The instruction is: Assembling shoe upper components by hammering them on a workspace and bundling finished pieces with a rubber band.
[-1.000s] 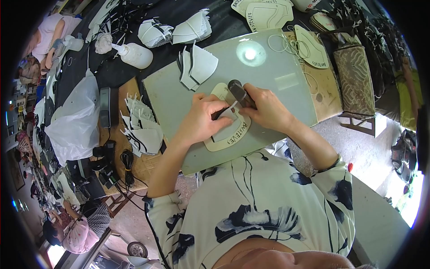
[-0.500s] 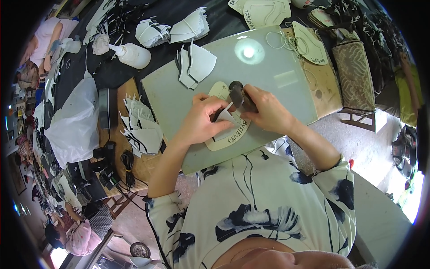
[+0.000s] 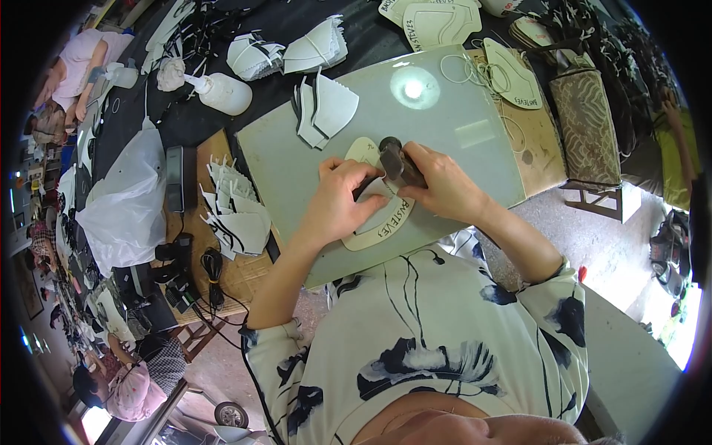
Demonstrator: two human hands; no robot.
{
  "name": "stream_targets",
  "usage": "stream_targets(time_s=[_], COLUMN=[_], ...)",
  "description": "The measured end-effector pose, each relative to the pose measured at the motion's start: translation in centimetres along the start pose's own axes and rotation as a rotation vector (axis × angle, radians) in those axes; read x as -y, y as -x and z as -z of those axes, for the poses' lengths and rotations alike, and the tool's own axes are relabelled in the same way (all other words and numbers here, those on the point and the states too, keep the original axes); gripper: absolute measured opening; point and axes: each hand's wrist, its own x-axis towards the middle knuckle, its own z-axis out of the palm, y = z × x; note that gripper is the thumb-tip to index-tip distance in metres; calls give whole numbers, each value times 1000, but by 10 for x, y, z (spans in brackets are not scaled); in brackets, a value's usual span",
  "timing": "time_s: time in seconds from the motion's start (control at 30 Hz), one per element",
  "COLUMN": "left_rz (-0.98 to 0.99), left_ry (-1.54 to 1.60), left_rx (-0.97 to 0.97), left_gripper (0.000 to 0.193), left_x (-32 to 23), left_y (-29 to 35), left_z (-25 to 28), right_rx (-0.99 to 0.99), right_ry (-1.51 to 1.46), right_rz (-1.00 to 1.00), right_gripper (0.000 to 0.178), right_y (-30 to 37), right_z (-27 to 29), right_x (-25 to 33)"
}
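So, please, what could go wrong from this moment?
The dark hammer-like tool in the right hand is close to the left hand's fingers, so a misplaced blow might hurt them.
The white piece, pinched by the left hand, could slip out of line on the cream template if that pinch loosens.
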Motion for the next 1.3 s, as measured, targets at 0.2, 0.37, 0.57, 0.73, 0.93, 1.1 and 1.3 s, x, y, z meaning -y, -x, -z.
stream_targets(time_s=[0.2,0.37,0.57,0.73,0.93,1.1,1.3], left_rz=[68,-59,71,293,287,323,438], left_ry=[11,-64,-97,71,-49,8,68], left_rx=[31,-58,-146,-59,-31,27,-6], left_gripper=[32,38,39,38,41,41,40], left_x=[-3,4,3,-10,-20,-19,-35], left_y=[3,7,29,47,51,50,58], left_z=[-1,-6,16,20,20,20,10], right_rx=[36,4,41,49,46,46,55], right_ry=[-7,85,108,125,134,153,171], right_rz=[1,15,-75,-56,-52,-45,-5], right_gripper=[41,47,48,48,47,45,43], right_y=[0,1,1,1,3,4,5], right_z=[3,-7,-6,-7,-8,-8,-11], right_x=[2,7,7,11,13,14,9])
